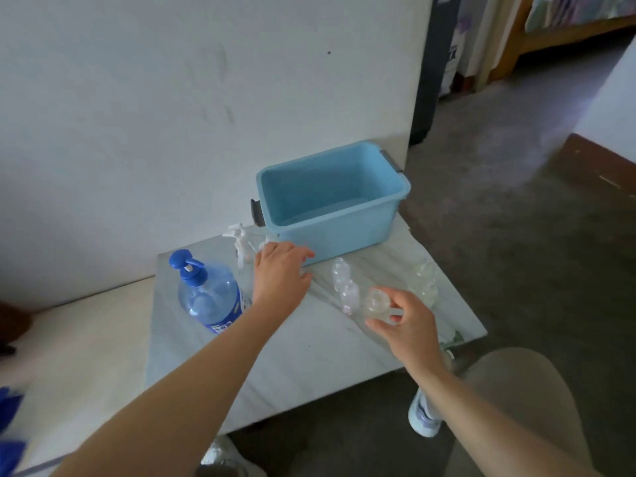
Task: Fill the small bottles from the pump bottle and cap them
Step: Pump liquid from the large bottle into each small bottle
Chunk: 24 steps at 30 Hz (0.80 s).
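A clear pump bottle [208,297] with a blue pump head stands at the left of the pale table [292,359]. Behind it is a white spray-top bottle [241,249]. My left hand [280,271] reaches past the pump bottle toward the blue tub, fingers spread, holding nothing. My right hand [401,321] pinches a small clear bottle [377,302] between thumb and fingers. Two more small clear bottles [346,287] lie beside it, and another clear one [425,280] sits to the right.
A blue plastic tub [344,232] with grey handles sits empty at the table's back right, against the white wall. The table's right edge drops to a dark floor. My knee and a white shoe [425,418] are below the front edge.
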Each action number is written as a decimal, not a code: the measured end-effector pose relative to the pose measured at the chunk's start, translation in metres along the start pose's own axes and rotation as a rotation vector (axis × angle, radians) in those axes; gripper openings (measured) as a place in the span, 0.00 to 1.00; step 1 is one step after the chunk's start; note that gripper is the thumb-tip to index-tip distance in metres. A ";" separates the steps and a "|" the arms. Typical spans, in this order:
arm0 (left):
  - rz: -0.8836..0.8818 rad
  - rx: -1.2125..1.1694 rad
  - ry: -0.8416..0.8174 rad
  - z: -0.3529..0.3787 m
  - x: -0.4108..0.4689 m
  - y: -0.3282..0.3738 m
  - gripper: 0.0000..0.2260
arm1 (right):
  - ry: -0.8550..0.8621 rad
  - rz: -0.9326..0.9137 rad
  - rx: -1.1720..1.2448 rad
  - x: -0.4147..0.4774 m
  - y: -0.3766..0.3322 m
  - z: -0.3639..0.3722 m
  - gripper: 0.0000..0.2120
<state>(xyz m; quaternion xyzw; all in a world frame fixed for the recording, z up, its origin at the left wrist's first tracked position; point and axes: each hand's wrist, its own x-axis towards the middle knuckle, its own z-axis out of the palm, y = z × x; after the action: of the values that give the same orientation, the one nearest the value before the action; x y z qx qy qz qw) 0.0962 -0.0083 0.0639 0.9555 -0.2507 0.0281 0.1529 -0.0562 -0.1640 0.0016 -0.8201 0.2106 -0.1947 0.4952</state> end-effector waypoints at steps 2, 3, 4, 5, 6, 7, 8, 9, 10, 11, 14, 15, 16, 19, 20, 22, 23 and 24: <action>-0.008 -0.011 -0.048 0.020 -0.007 0.010 0.16 | 0.027 0.039 -0.021 -0.001 0.018 -0.002 0.22; -0.012 -0.017 -0.074 0.030 -0.010 0.014 0.17 | 0.036 0.060 -0.033 -0.001 0.026 -0.001 0.22; -0.017 -0.025 -0.102 0.040 -0.013 0.018 0.18 | 0.044 0.083 -0.040 -0.001 0.034 -0.001 0.22; -0.025 -0.037 -0.132 0.051 -0.014 0.022 0.19 | 0.054 0.106 -0.044 -0.001 0.042 -0.001 0.22; -0.036 -0.047 -0.159 0.060 -0.014 0.025 0.20 | 0.059 0.125 -0.047 -0.001 0.048 0.001 0.22; -0.047 -0.051 -0.183 0.067 -0.014 0.028 0.22 | 0.062 0.135 -0.052 0.000 0.052 0.002 0.22; -0.060 -0.052 -0.203 0.073 -0.013 0.031 0.23 | 0.063 0.145 -0.061 0.000 0.056 0.004 0.23; -0.078 -0.054 -0.219 0.080 -0.011 0.034 0.24 | 0.062 0.157 -0.070 0.002 0.060 0.007 0.23; -0.099 -0.058 -0.224 0.085 -0.010 0.036 0.25 | 0.058 0.171 -0.078 0.004 0.062 0.009 0.23; -0.119 -0.062 -0.220 0.090 -0.010 0.038 0.25 | 0.052 0.186 -0.080 0.007 0.064 0.011 0.23; -0.147 -0.060 -0.173 0.102 -0.007 0.042 0.23 | 0.037 0.219 -0.062 0.016 0.069 0.018 0.23; -0.149 -0.062 -0.153 0.104 -0.007 0.042 0.22 | 0.041 0.225 -0.052 0.019 0.070 0.019 0.23; -0.152 -0.064 -0.137 0.107 -0.006 0.042 0.21 | 0.047 0.232 -0.048 0.022 0.072 0.021 0.22; -0.162 -0.081 -0.106 0.110 -0.004 0.041 0.18 | 0.056 0.255 -0.072 0.028 0.075 0.022 0.22; -0.163 -0.084 -0.103 0.110 -0.004 0.041 0.18 | 0.054 0.256 -0.083 0.030 0.075 0.022 0.23; -0.165 -0.094 -0.103 0.108 -0.004 0.039 0.19 | 0.049 0.247 -0.103 0.032 0.074 0.022 0.24; -0.165 -0.103 -0.101 0.107 -0.004 0.039 0.18 | 0.049 0.240 -0.111 0.032 0.073 0.022 0.26; -0.163 -0.113 -0.096 0.103 -0.004 0.038 0.18 | 0.051 0.233 -0.120 0.032 0.071 0.023 0.28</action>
<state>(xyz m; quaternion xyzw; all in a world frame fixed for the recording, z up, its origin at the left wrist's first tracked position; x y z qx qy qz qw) 0.0718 -0.0692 -0.0241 0.9628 -0.1804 -0.0445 0.1960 -0.0286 -0.1941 -0.0683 -0.8129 0.3283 -0.1437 0.4591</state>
